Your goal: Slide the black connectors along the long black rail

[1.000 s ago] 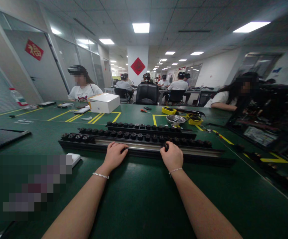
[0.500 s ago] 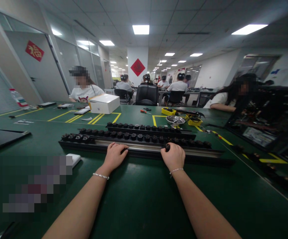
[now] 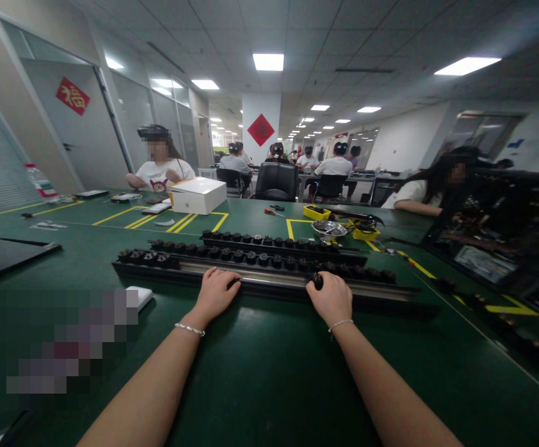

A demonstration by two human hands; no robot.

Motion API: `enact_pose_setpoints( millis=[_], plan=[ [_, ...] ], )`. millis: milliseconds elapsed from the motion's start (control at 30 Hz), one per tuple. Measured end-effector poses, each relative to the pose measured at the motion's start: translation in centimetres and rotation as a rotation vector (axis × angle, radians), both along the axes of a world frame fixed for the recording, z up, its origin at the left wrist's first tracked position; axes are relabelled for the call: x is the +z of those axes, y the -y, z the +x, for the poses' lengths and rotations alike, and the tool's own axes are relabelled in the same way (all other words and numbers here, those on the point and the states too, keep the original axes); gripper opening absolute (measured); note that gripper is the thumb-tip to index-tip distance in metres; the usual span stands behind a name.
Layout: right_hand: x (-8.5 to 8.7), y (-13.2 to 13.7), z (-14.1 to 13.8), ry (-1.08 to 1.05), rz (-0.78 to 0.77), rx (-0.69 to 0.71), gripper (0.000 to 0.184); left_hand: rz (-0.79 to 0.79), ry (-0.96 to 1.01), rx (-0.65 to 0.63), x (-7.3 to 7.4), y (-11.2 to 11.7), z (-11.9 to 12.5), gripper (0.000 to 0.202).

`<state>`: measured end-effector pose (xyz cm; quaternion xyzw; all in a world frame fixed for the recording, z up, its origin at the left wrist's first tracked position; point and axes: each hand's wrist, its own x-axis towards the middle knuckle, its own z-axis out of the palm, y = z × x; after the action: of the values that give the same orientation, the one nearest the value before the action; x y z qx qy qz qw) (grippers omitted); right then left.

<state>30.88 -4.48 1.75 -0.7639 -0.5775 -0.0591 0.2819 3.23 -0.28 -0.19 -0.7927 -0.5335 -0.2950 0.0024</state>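
A long black rail with a silver strip lies across the green table, with a row of small black knobs along its far side. My left hand rests on the rail's near edge, fingers curled over it. My right hand is closed round a small black knob at the rail. A second black rail with a row of knobs lies just behind the first.
A white box stands at the back. Yellow bins, a metal bowl and a screwdriver lie beyond the rails. A small white block sits at left. A dark rack stands at right. Other people sit around.
The view has shifted slightly. My right hand has slid a little to the right along the rail with the knob; my left hand stays on the rail.
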Motion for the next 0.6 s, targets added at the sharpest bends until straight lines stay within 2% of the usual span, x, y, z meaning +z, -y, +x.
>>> enact_pose_setpoints(
  millis=[600],
  plan=[
    [-0.65,-0.07,0.01,0.001,0.087,-0.004,0.031,-0.005,-0.01,0.005,-0.03,0.05,-0.06,0.018]
  ],
)
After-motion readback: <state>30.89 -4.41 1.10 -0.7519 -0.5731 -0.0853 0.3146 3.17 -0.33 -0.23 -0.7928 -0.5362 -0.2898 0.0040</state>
